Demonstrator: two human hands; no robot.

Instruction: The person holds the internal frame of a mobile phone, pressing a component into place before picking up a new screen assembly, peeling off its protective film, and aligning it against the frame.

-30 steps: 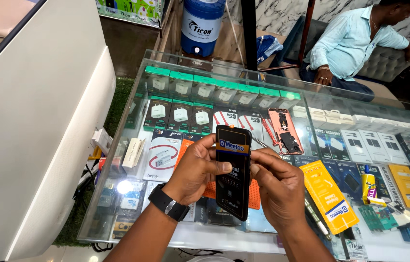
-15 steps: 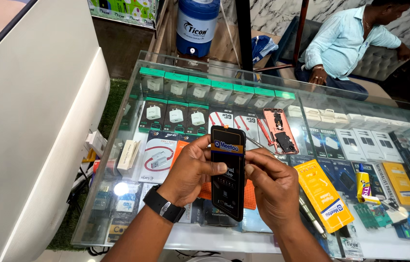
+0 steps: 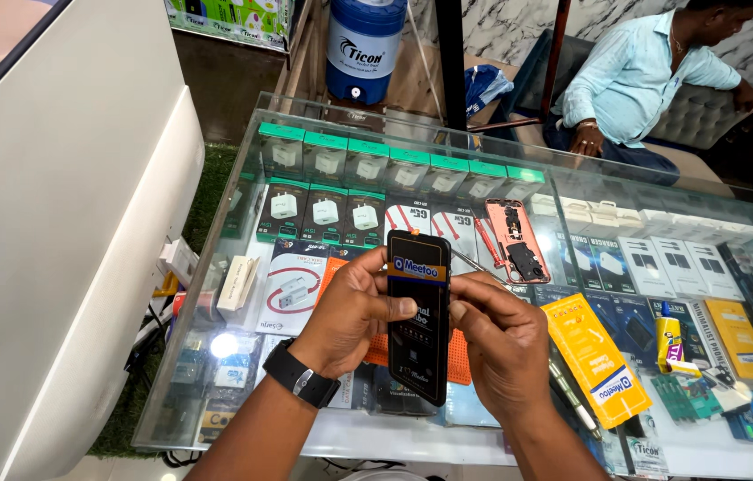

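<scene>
— Since the earlier frame, what has moved?

— Barely anything: both hands have stayed on the black phone screen panel point(image 3: 418, 316), held upright above the glass display counter point(image 3: 243, 419), and the view has drifted only slightly.

— How do the fingers sit?

— The left hand point(image 3: 354, 316), a black smartwatch point(image 3: 301, 379) on its wrist, is clamped on the panel's left edge, thumb pressed to the front. The right hand point(image 3: 501, 343) grips the right edge, fingers curled together along it.

— And around them?

— An orange mat point(image 3: 459, 365) lies on the glass right behind the panel. A pink opened phone back point(image 3: 516, 240) rests farther back, a thin metal tool point(image 3: 476, 263) beside it. A yellow packet point(image 3: 597, 356) lies just right of the right hand, a small yellow glue bottle point(image 3: 669, 334) beyond. Green-topped charger boxes point(image 3: 323, 209) fill the case below. A seated person in a light blue shirt point(image 3: 639, 76) is well behind the counter, near a blue water cooler point(image 3: 366, 44).
</scene>
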